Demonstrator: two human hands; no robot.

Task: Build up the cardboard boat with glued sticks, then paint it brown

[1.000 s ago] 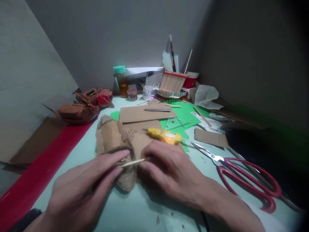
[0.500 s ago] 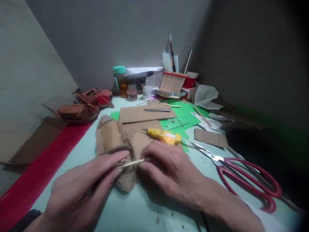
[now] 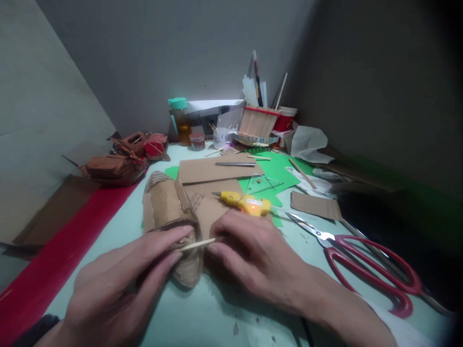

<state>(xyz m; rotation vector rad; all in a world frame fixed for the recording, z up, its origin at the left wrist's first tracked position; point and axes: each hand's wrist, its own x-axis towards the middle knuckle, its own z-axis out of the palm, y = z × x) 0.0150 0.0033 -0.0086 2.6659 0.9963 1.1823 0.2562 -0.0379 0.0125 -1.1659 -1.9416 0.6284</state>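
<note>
A thin pale wooden stick (image 3: pixel 197 245) lies crosswise over a small cardboard boat (image 3: pixel 167 201) with a rounded cover. My left hand (image 3: pixel 125 274) is closed, thumb and fingers at the stick's left end, next to the boat's cover. My right hand (image 3: pixel 253 255) pinches the stick's other end between thumb and curled fingers. The boat's near pointed end (image 3: pixel 188 274) shows below the stick, resting low over the table. Part of the boat's left side is hidden behind my left hand. A yellow glue gun (image 3: pixel 248 203) lies just beyond my right hand.
Large red-handled scissors (image 3: pixel 365 265) lie on the right beside a cardboard strip (image 3: pixel 314 205). Cardboard sheets (image 3: pixel 220 168) and green paper (image 3: pixel 282 168) cover the middle. Brown model boats (image 3: pixel 112 166) stand at left; a bottle (image 3: pixel 181 120) and a stick holder (image 3: pixel 258 123) stand behind.
Almost nothing differs. The view has shifted very slightly, and both hands keep the same hold on the stick over the boat.
</note>
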